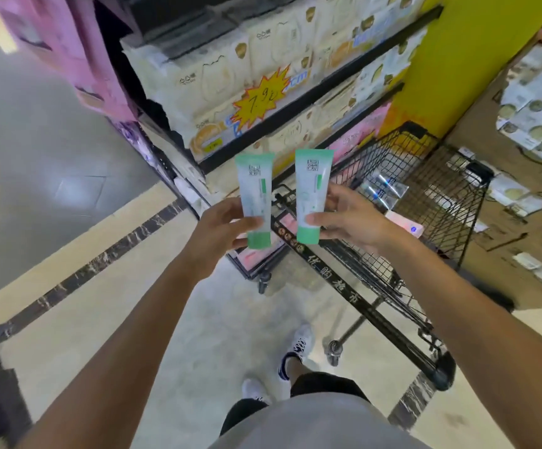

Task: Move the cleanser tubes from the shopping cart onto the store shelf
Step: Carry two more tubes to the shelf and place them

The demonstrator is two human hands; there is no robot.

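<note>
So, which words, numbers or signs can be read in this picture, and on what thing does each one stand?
"7.9": handwritten on the yellow starburst price tag on the shelf.
"优购超市": on the shopping cart, along its black handle bar.
Print on the two tubes, one in the left hand and one in the right hand: too blurred to read.
Pack labels on the shelf: too blurred to read.

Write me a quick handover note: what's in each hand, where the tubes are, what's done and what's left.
Left hand: grips one green-capped cleanser tube, cap down.
Right hand: pinches a second tube, cap down.
Both tubes are held side by side above the shopping cart handle end, facing the store shelf.
Done: both lifted out of the cart.
Left: set both on the shelf; a few boxed items remain in the cart.
</note>
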